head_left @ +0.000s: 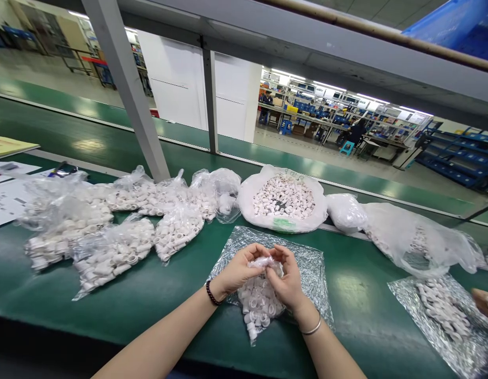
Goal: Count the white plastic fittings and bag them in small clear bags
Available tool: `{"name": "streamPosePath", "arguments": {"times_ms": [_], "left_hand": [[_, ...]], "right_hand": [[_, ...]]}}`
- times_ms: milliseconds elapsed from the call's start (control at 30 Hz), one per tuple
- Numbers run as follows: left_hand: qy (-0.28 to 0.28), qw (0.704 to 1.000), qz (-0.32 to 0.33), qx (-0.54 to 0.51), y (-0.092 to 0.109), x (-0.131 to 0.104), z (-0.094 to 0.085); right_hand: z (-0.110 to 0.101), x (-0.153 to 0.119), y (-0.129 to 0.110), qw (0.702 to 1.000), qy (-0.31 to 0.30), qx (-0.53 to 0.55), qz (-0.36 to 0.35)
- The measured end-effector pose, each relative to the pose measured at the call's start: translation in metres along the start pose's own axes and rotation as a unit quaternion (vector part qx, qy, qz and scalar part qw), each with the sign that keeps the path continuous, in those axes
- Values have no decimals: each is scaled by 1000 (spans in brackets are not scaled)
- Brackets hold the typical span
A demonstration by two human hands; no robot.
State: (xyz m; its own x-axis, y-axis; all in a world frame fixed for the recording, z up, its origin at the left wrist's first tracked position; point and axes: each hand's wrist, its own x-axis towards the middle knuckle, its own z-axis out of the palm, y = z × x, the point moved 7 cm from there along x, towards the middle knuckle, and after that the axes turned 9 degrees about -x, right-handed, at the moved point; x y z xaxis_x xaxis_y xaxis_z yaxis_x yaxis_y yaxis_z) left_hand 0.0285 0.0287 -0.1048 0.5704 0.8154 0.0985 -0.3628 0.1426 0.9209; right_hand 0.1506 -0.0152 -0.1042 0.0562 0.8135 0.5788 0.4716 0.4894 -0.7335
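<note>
A clear plastic bag of white ring-like parts (259, 305) lies on a crinkled transparent sheet (312, 273) in the middle of the green table (356, 300). Its gathered top is pinched between the fingers of my left hand (241, 271), which wears a dark beaded bracelet. My right hand (286, 276), with a metal bangle at the wrist, grips the same gathered plastic from the other side. Just behind the sheet sits a large open bag (282, 199) holding many small white pieces.
Several filled clear bags (113, 252) lie at the left beside papers (9, 202). A white bag (346, 212) and a long bag (421, 239) lie at the right. Another person's hand (484, 302) is near parts on a second sheet (409, 300). A metal post (127, 89) stands behind.
</note>
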Motion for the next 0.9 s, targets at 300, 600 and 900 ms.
{"name": "streamPosePath", "arguments": {"times_ms": [300, 600, 900], "left_hand": [[-2, 970, 125, 209, 13, 0, -1], [23, 819, 397, 413, 32, -20, 14], [9, 749, 485, 452, 31, -31, 22]], "right_hand": [[3, 0, 14, 987, -3, 97, 125], [7, -2, 15, 981, -15, 128, 142], [33, -2, 29, 919, -112, 255, 280]]}}
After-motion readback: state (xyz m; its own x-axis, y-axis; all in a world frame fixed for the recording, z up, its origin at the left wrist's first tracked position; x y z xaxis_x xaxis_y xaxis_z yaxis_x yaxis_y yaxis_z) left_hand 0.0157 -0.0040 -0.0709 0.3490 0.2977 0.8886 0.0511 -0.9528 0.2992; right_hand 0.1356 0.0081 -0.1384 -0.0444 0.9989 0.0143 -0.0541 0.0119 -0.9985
